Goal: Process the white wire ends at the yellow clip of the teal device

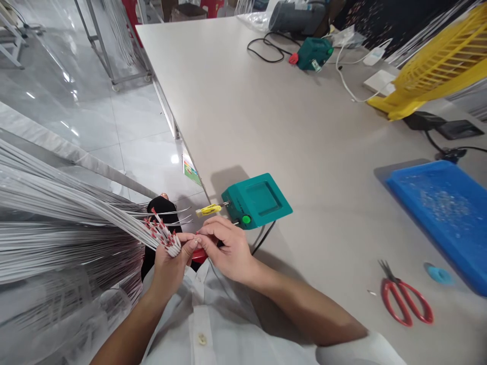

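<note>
My left hand (172, 266) is closed round a bundle of white wires (125, 223) whose red-tipped ends are bent back above the fist. Its thumb and fingertip meet the fingers of my right hand (228, 248) in front of my shirt. The right hand is closed in a pinch on something small and reddish, mostly hidden by the fingertips. Just beyond the right hand stands a green device (256, 200) with a green button and a yellow clip (209, 210) sticking out towards the wires.
Red-handled scissors (405, 299), a light-blue ring (439, 274) and a blue tray (452, 218) of small clear pieces lie on the table (266, 121) to the right. A yellow fan (437, 66) and a second green device (314, 53) stand farther back. Many wires hang at left.
</note>
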Demonstrator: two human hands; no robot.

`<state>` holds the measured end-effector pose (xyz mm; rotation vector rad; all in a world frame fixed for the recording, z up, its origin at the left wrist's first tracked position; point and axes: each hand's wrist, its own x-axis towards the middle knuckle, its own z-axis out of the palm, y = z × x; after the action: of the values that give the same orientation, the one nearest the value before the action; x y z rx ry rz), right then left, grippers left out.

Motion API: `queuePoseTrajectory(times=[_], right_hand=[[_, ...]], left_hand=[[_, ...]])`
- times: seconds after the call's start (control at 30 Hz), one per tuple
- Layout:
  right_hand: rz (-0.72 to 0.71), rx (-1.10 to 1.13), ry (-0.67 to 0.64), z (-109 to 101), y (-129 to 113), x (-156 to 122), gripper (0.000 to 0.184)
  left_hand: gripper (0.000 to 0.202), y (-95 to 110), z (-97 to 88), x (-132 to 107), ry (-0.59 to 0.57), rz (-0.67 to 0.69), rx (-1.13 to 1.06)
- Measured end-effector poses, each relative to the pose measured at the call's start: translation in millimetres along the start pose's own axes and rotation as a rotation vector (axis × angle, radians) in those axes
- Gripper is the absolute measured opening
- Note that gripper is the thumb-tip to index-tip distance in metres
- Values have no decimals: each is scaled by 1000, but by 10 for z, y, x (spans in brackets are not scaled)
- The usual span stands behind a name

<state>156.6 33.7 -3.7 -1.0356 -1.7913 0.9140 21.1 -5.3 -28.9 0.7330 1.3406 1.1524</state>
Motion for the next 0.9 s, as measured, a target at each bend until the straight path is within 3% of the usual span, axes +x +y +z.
queuePoseTrajectory(times=[0.1,0.17,0.37,0.43,0.5,0.63,0.8,0.9], right_hand=[[-35,-2,-15,-21,-16,4,10],[21,82,-42,-27,-32,22,10],[558,481,-170,34,0,-2,11],[604,440,-179,33,25,-38,13],[510,307,-122,7,40,-73,14],[174,77,-41,-63,46,-105,20],[-232,-252,-167,-126,73,-55,16],[-366,-485,-280,-177,54,7,21]], left_hand=[[12,-30,-9,3,-26,20,-13],[11,-45,-13,4,-48,35,-38],[12,-62,-30,-10,-66,16,-78],[11,-71,-40,-18,-54,10,-96],[11,-79,-46,-22,-41,-2,-100],[12,-62,-27,-13,-24,-16,-74],[17,52,-16,-17,-60,29,132],[17,94,-42,-36,-115,73,294]])
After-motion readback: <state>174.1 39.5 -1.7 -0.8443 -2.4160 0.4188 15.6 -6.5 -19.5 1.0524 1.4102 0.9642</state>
